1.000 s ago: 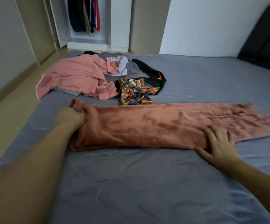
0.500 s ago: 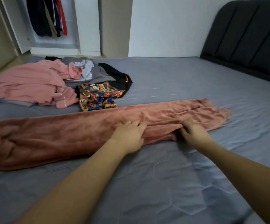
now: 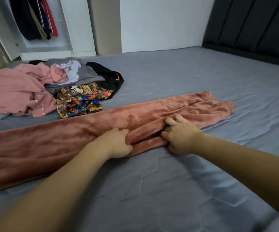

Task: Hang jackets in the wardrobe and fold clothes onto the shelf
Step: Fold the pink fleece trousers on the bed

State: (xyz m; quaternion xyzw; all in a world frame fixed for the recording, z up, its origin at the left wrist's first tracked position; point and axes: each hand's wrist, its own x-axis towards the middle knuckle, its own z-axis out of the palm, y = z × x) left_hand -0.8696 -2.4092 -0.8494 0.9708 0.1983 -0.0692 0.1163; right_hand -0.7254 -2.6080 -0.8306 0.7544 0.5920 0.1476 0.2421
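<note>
Both hands, left hand (image 3: 118, 144), right hand (image 3: 180, 137), fingers curled, gripping rust fleece trousers (image 3: 51, 144)

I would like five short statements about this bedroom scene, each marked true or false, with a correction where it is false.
1. Both hands grip the long rust-coloured trousers. True: the left hand and the right hand bunch the fabric near the middle.
2. The trousers hang in the wardrobe. False: they lie stretched across the bed.
3. A pile of clothes lies on the bed beyond the trousers. True.
4. The wardrobe is shut. False: it stands open, with dark garments hanging inside.
5. The colourful patterned cloth lies on the floor. False: it lies on the bed, at the edge of the pile.
</note>
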